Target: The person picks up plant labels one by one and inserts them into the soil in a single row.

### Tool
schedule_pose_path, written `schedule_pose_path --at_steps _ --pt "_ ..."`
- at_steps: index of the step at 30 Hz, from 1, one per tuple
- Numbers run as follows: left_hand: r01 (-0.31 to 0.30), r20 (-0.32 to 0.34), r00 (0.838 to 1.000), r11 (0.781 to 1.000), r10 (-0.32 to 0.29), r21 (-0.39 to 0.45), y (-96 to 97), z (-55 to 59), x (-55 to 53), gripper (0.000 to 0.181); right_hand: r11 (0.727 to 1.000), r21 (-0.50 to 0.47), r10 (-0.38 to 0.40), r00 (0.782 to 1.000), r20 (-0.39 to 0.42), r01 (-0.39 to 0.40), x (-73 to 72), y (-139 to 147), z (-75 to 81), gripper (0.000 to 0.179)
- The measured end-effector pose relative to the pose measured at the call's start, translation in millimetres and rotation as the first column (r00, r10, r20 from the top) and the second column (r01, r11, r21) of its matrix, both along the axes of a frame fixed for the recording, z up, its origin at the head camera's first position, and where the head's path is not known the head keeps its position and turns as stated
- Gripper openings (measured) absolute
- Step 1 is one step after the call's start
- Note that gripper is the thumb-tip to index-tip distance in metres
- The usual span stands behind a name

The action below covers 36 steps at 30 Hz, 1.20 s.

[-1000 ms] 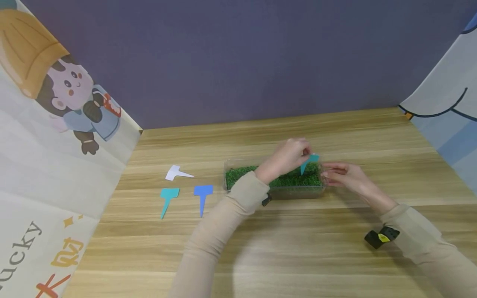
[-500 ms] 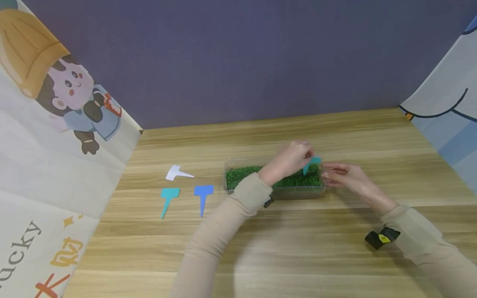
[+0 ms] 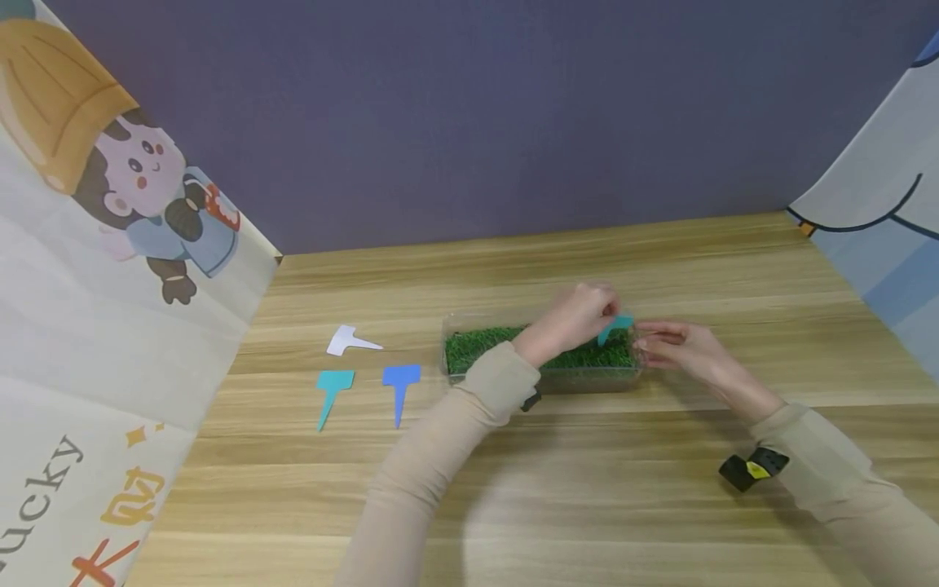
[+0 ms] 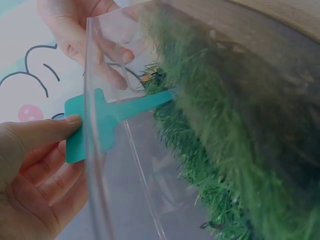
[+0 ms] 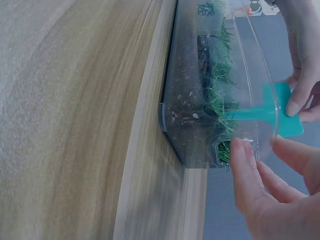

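My left hand [image 3: 575, 316] pinches a teal T-shaped plant label [image 4: 102, 122] by its broad head, thumb on one face and fingers behind. The label stands upright, and its stem tip reaches into the green grass [image 3: 480, 346] at the right end of a clear plastic planter box [image 3: 579, 381]. Dark soil [image 5: 187, 97] shows through the wall below the grass. At the box's right end, my right hand [image 3: 682, 350] rests its fingertips against the outside of the end wall, close to a small oval opening in the right wrist view.
Left of the box, a white label [image 3: 350, 340], a second teal label [image 3: 333, 391] and a blue label [image 3: 399, 387] lie flat on the wooden table [image 3: 587, 489]. A dark panel [image 3: 477, 122] rises behind the table, with printed sheets at both sides.
My left hand has moved slightly right and down with the teal label, whose head now sits lower, nearer the grass. The right hand and the labels on the table stay put.
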<state>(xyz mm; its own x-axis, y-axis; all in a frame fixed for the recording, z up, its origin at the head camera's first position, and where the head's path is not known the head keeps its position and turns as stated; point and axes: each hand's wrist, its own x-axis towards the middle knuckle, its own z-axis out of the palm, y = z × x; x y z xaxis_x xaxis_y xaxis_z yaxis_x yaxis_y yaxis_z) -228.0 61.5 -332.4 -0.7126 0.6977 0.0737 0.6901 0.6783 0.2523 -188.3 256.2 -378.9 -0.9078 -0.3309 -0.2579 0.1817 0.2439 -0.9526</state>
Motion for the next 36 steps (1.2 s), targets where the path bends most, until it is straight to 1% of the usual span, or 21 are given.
schedule_pose_path --at_steps 5,12,19,25,36 --pt "-0.004 0.038 0.999 1.0 0.004 0.017 1.6 -3.1 0.2 0.013 1.0 -0.01 -0.003 1.0 0.008 0.004 0.3 -0.1 0.3 0.059" --pt "-0.017 0.048 0.999 1.0 0.017 0.007 2.4 -4.2 -0.4 0.013 1.0 -0.015 -0.01 1.0 0.011 0.01 0.2 -0.7 0.2 0.06" --pt "-0.043 0.089 0.995 0.999 0.042 0.006 1.6 -6.6 -3.1 0.013 1.0 -0.015 -0.009 1.0 0.002 0.009 0.7 -0.9 0.3 0.059" --pt "-0.039 0.072 0.997 0.999 0.039 0.007 1.1 -6.9 -2.5 0.014 1.0 -0.022 -0.009 1.0 0.01 0.009 -0.8 -0.4 -1.1 0.06" --pt "-0.046 0.085 0.995 0.999 0.045 0.007 1.2 -6.9 -0.7 0.017 0.999 -0.031 -0.006 1.0 0.019 0.007 -1.4 -0.2 -0.9 0.06"
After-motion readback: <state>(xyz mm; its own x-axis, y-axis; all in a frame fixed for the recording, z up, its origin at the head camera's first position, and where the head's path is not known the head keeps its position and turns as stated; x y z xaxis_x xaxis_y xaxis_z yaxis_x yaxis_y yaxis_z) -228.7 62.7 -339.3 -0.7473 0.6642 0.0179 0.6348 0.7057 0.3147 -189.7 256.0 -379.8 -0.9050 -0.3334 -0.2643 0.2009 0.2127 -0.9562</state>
